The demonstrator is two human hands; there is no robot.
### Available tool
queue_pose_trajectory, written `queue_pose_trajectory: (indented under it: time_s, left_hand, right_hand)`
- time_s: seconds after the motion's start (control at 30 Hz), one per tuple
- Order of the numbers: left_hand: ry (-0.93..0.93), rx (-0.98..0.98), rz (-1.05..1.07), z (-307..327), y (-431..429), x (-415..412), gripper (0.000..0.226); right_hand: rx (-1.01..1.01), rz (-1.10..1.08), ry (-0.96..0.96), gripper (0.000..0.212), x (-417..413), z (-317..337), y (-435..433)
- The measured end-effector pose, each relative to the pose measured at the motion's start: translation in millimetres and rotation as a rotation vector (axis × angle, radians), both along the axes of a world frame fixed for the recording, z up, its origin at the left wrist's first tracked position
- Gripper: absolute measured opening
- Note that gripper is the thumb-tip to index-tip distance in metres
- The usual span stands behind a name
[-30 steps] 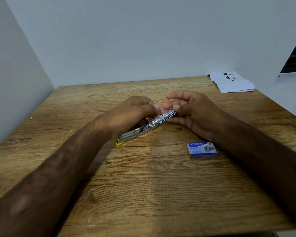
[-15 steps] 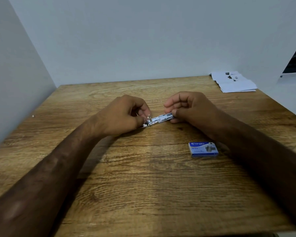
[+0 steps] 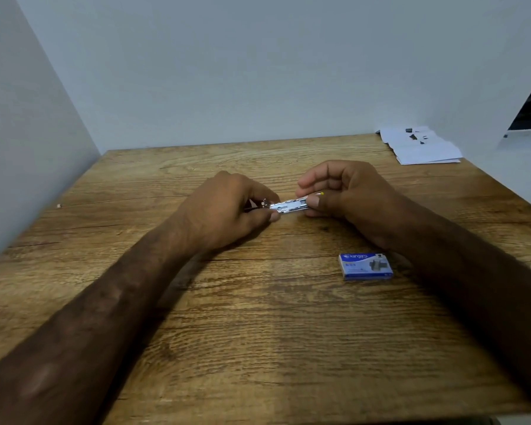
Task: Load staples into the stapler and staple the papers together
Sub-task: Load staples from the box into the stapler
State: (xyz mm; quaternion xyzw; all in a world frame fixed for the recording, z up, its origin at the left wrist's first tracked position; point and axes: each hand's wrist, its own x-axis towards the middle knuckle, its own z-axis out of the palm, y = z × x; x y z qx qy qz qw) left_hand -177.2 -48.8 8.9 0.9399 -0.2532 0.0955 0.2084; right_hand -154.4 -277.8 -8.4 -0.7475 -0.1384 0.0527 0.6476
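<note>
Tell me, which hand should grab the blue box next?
Probably the right hand: the box lies just beside its forearm. The left hand is farther away and grips the stapler, so it could steady that alone.

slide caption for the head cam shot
Left hand and right hand hold the stapler at the wooden table; staple box nearby, papers at the far corner.

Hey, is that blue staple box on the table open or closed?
Closed: the staple box lies flat, printed face up, with no flap raised and no staples showing.
</note>
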Motion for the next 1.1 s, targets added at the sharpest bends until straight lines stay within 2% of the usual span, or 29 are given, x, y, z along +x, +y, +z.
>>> queue_pose_trajectory:
  time_s: [0.2, 0.3, 0.5, 0.67, 0.77, 0.87, 1.1]
  left_hand:
    - [-0.295, 0.183, -0.015, 9, 0, -1, 0.028]
    - [-0.407, 0.203, -0.009, 10, -1, -2, 0.029]
    - [-0.54, 0.093, 0.049, 13, -5, -4, 0.025]
    - [-0.752, 0.287, 0.059, 9, -10, -7, 0.018]
    - [-0.971, 0.406, 0.038, 4, -11, -6, 0.015]
    - [-1.117, 0.416, -0.007, 2, -15, -6, 0.022]
    - [-1.24, 0.354, -0.005, 0, -19, -6, 0.02]
  right_hand:
    - [0.01, 0.11, 0.059, 0.028, 1, 2, -4]
    - [0.087, 0.102, 0.115, 0.029, 2, 3, -4]
    - [0.361, 0.032, 0.384, 0.021, 2, 7, 3]
    - [0.448, 0.101, 0.582, 0.025, -2, 12, 9]
    - [0.509, 0.146, 0.617, 0.028, -4, 12, 13]
    - [0.572, 0.187, 0.616, 0.03, -7, 12, 14]
    - [0.683, 0.228, 0.574, 0.031, -9, 15, 12]
